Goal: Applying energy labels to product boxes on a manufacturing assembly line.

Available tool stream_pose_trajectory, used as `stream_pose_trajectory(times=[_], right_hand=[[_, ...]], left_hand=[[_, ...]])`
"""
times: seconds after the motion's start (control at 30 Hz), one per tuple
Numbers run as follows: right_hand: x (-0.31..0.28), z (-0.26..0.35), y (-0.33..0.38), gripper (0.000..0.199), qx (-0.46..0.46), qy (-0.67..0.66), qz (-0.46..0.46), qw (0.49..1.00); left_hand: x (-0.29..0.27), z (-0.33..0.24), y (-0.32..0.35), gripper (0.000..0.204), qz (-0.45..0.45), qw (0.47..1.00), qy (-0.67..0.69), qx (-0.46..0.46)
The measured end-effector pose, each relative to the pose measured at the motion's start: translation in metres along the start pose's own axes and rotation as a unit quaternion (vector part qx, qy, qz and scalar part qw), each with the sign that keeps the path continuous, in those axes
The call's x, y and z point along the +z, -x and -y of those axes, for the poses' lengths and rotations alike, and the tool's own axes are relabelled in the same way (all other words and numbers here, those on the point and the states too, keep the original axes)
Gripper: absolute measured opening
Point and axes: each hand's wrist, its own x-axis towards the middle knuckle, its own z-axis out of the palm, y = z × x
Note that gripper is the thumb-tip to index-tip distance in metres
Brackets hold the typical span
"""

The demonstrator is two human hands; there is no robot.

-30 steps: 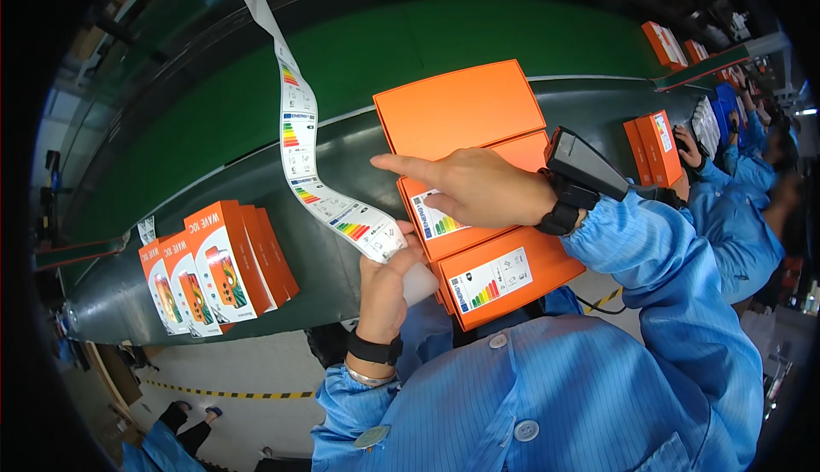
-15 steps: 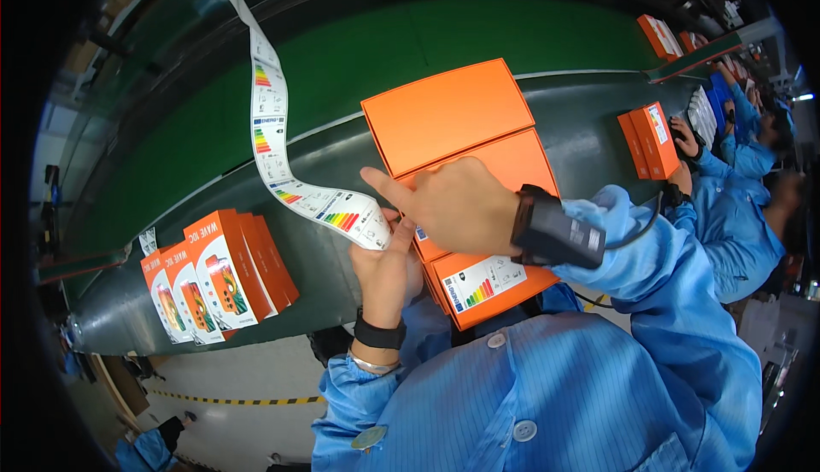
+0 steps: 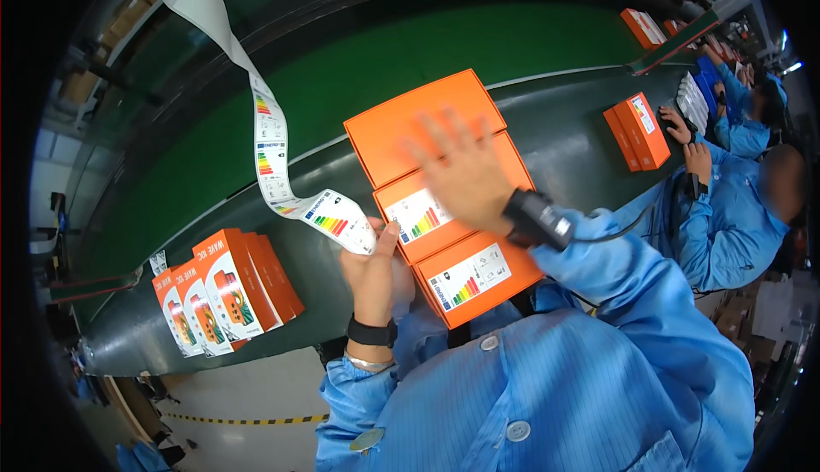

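Note:
My left hand [image 3: 372, 265] pinches the loose end of a long white strip of energy labels [image 3: 333, 220] with coloured bars. The strip runs up and away toward the upper left. My right hand [image 3: 465, 177] is spread flat, its fingers smeared by motion, over a row of three orange boxes. The far box [image 3: 367, 134] shows a plain orange face. On the middle box [image 3: 512, 164] a label [image 3: 417, 215] lies beside my right hand. The near box [image 3: 521, 271] also carries a label [image 3: 474, 275]. Part of the middle box is hidden by my right hand.
At the left of the dark bench [image 3: 329, 152] stand several orange and white printed boxes [image 3: 226, 297]. A green conveyor belt [image 3: 359, 53] runs behind. To the right, a co-worker [image 3: 726, 207] in blue has hands near more orange boxes [image 3: 639, 133].
My right hand has opened from a pointing shape and moved up slightly, uncovering the label on the middle box. The boxes appear shifted left in view; my left hand still holds the strip.

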Motion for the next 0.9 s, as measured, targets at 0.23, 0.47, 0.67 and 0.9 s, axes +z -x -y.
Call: stream_pose_trajectory(times=[0.23,0.47,0.67,0.9], right_hand=[[-0.038,-0.023,0.004,0.043,0.038,-0.181,-0.03,0.982],[-0.073,0.058,-0.008,0.052,-0.031,-0.505,0.045,0.861],[-0.096,0.063,-0.003,0.033,0.111,-0.729,0.313,0.599],[-0.08,0.065,0.004,0.016,-0.13,-0.594,0.084,0.79]], left_hand=[[-0.012,-0.016,0.015,0.018,0.046,0.997,-0.062,-0.014],[-0.038,-0.042,0.059,0.015,0.197,0.975,-0.099,0.004],[-0.052,-0.047,0.077,0.023,0.29,0.945,-0.151,0.024],[-0.047,-0.067,0.08,0.067,0.228,0.917,0.3,-0.134]])
